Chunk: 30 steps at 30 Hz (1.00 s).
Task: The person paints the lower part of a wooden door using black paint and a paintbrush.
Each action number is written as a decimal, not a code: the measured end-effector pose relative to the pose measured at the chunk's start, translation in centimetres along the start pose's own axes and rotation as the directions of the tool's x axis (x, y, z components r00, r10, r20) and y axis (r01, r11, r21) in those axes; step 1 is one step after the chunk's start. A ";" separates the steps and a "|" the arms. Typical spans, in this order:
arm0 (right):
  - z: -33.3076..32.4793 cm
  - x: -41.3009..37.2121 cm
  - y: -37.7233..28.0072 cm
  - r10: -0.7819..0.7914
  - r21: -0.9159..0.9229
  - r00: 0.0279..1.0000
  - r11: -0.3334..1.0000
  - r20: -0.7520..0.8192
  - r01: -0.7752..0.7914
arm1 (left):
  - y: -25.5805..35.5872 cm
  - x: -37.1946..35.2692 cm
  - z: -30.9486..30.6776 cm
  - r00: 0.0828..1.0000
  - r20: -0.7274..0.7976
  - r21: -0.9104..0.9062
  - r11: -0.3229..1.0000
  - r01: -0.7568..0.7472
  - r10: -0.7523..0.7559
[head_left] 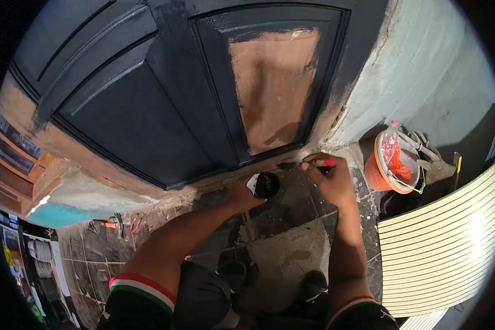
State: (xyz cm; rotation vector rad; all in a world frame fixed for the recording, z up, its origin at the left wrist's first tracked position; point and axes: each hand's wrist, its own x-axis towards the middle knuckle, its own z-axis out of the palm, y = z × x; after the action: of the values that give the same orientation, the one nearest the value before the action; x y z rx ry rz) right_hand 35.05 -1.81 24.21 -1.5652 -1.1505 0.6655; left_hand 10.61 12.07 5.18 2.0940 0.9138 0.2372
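Note:
My left hand (248, 195) is wrapped round a small white cup whose inside is dark with black paint (267, 185). In my right hand (334, 181) is a paintbrush (325, 163) with a red-ended handle, its dark bristles pointing left, close to the door's bottom edge. The wooden door (176, 110) in front of me is mostly coated black. One panel on its right side still shows a bare brown wood patch (275, 88) with black around its borders. Along the bottom, the rail is brown wood.
An orange bucket (380, 170) at right holds a clear plastic bottle (390, 137) and a red bag. Cream slatted sheeting (440, 247) curves at lower right. Pliers (135, 224) and other tools lie on the tiled floor at left, near shelves (38, 258).

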 end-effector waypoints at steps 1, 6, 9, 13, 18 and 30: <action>0.4 -0.3 0.1 -0.003 -0.084 0.999 0.996 0.040 0.006 | -0.5 0.3 0.5 0.999 -0.021 0.005 0.999 -0.034 0.035; 4.5 -0.6 6.2 -0.209 -0.381 0.958 0.884 0.194 0.270 | 0.7 0.5 0.9 0.998 -0.039 0.164 0.985 -0.051 0.058; 6.7 -0.9 8.7 -0.262 -0.380 0.939 0.864 0.222 0.331 | 2.3 -0.1 -0.2 0.994 -0.013 0.184 0.978 -0.100 0.105; 9.1 -1.2 10.1 -0.145 -0.477 0.956 0.842 0.255 0.254 | 1.7 -0.6 0.1 0.988 -0.045 0.193 0.972 -0.134 0.145; 8.7 -0.9 9.7 -0.247 -0.362 0.955 0.885 0.166 0.292 | 1.9 -0.6 -0.2 0.991 -0.081 0.173 0.981 -0.091 0.106; 7.6 -1.5 9.2 -0.325 -0.186 0.944 0.926 0.047 0.328 | 2.3 0.8 -0.4 0.988 -0.150 -0.083 0.996 0.023 -0.036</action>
State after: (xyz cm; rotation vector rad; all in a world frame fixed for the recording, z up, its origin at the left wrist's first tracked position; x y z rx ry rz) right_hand 31.04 -0.14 12.95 -1.4776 -1.4823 0.3522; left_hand 12.26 11.91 7.04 2.0075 1.0073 0.4155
